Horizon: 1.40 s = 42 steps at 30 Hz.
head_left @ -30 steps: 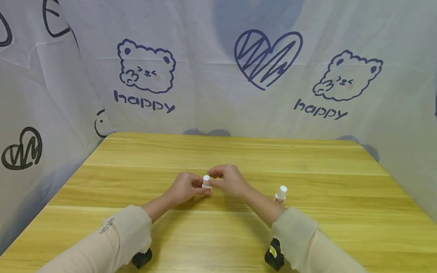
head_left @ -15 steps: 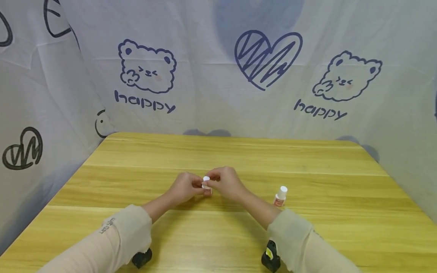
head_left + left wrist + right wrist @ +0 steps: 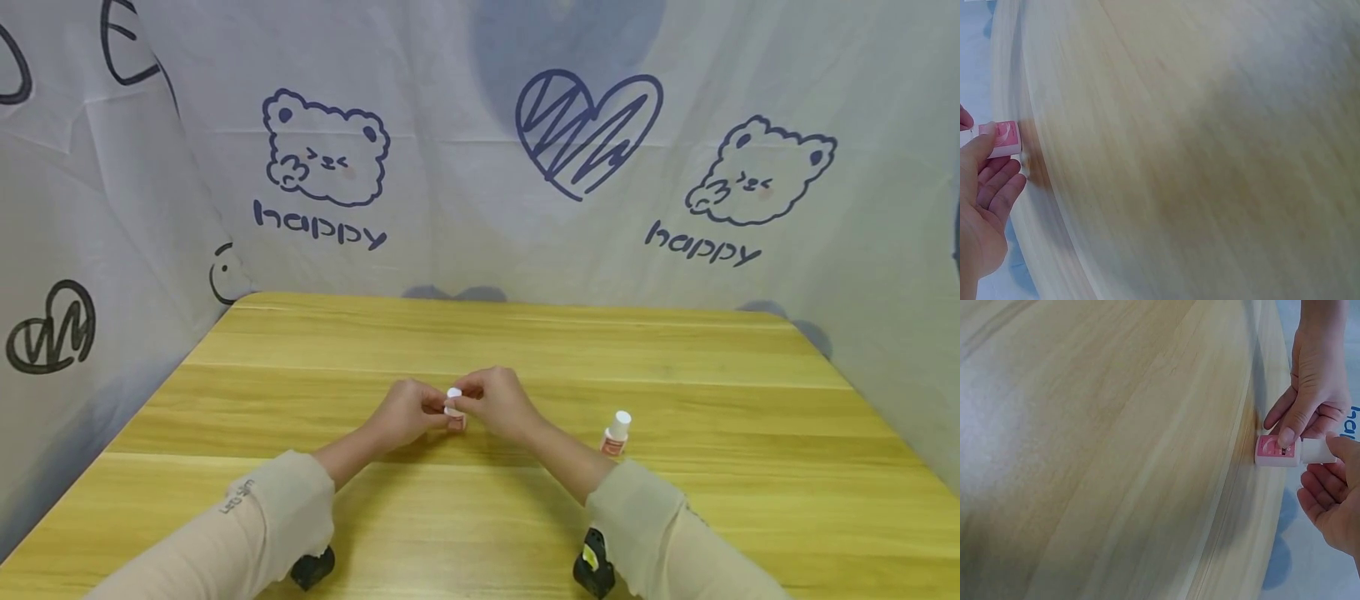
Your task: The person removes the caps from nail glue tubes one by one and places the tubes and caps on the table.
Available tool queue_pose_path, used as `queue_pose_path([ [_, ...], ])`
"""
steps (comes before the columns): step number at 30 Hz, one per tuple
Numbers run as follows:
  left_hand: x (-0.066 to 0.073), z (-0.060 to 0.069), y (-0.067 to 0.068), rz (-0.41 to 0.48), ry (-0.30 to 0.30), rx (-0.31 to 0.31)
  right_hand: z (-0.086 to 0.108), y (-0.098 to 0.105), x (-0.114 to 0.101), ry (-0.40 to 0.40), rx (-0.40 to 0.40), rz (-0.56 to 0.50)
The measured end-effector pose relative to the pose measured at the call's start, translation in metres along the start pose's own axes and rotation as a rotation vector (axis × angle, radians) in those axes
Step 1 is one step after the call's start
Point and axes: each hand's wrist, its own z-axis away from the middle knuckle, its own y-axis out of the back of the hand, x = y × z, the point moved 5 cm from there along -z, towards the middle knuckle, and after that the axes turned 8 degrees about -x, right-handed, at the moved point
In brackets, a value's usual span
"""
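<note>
A small white bottle (image 3: 457, 423) with a pink label stands upright on the table between the two hands. My left hand (image 3: 405, 414) grips its body between thumb and fingers; in the right wrist view the left thumb lies across the pink label (image 3: 1269, 445). The white cap (image 3: 1317, 451) is pinched by my right hand (image 3: 498, 406), thumb on the near side and fingers behind. Only the cap's top shows in the head view. A second bottle (image 3: 616, 434) of the same look, capped, stands to the right, beyond the right forearm.
The wood-grain table (image 3: 525, 342) fills the lower view, its far edge against a pale cloth (image 3: 450, 200) with bear and heart drawings. Black wrist devices (image 3: 594, 565) hang under both cuffs.
My right hand has moved slightly left and closed its thumb and fingers on the bottle cap, then stayed there. The left hand keeps its grip on the bottle.
</note>
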Motion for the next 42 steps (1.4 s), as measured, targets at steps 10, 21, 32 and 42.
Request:
queue_pose_path([
  [10, 0.002, 0.001, 0.002, -0.029, 0.026, 0.015, -0.002, 0.001, -0.003, -0.044, 0.074, -0.008],
  [21, 0.0, 0.001, 0.002, -0.02, 0.022, 0.021, -0.001, 0.002, -0.008, -0.011, 0.093, 0.074],
  [32, 0.002, 0.0, 0.003, -0.014, 0.001, 0.014, -0.001, 0.003, -0.011, -0.007, 0.091, 0.095],
  [42, 0.003, -0.001, 0.004, -0.037, 0.013, 0.003, -0.002, 0.004, -0.014, -0.003, 0.062, 0.123],
])
